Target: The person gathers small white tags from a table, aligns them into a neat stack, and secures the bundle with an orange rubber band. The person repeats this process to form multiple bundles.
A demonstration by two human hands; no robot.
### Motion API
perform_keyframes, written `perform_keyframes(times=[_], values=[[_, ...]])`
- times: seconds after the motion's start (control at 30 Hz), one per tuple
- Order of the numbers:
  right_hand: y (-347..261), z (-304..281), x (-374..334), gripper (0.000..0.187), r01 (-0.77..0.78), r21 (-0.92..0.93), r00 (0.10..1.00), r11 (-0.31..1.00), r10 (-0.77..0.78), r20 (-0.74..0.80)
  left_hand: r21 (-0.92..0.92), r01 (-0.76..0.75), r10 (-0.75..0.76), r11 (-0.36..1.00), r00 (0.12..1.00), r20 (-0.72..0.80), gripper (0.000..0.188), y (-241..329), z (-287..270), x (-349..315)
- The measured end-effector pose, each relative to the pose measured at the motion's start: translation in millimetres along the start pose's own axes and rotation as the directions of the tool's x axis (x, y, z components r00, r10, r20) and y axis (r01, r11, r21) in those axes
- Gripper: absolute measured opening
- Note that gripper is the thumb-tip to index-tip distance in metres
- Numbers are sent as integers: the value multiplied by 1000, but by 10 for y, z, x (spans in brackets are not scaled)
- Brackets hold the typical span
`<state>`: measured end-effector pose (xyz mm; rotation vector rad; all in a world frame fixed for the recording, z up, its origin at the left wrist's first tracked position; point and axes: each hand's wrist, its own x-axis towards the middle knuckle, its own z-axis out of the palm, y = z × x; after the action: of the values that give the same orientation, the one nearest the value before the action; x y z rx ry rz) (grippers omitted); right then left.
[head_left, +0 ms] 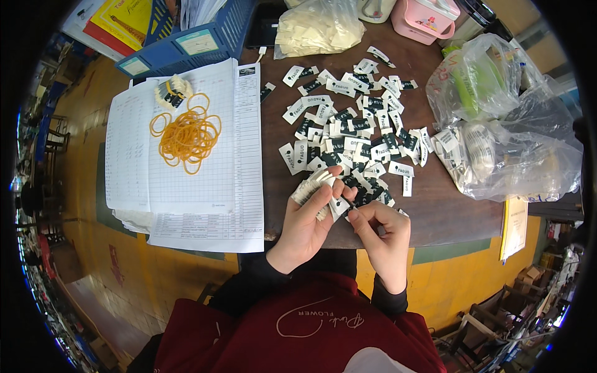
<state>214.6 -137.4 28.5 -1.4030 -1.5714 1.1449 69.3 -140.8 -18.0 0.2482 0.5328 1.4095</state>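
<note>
I wore the camera on my head, left one of a pair. It looked down past my sweater [249,332] onto the table [457,214]. Fisheye bent the edges. My left hand [305,225] and right hand [382,239] showed near, just below centre; floor [112,304] lay farther off.

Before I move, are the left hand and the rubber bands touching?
Apart. The head view shows it plainly: the rubber bands lie on the paper, with paper and a strip of table between them and the left hand.
</note>
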Motion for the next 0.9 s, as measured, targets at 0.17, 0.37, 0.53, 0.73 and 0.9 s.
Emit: perform_keyframes(times=[0.17, 0.37, 0.53, 0.73, 0.9], values=[[31, -27, -55, 9, -11, 52, 1000, 999, 12, -27, -85, -61, 65, 994, 997, 35, 37, -7, -6, 22], [-8, -218, -36, 7, 219, -91, 942, 972, -235, -240, -118, -28, 31, 993, 999, 28, 39, 48, -28, 49], [-59, -206, 162, 18, 473, -415, 785, 777, -585, -202, 69, 109, -114, 992, 991, 76, 38, 45, -18, 13], [-31, -104, 269, 23, 633, -508, 721, 584, -684, 112, 124, 106, -111, 987, 993, 34, 39, 56, -27, -3], [-6, -148, 229, 21, 660, -545, 702, 517, -684, 201, 146, 110, -118, 983, 992, 47, 43, 38, -27, 17]])
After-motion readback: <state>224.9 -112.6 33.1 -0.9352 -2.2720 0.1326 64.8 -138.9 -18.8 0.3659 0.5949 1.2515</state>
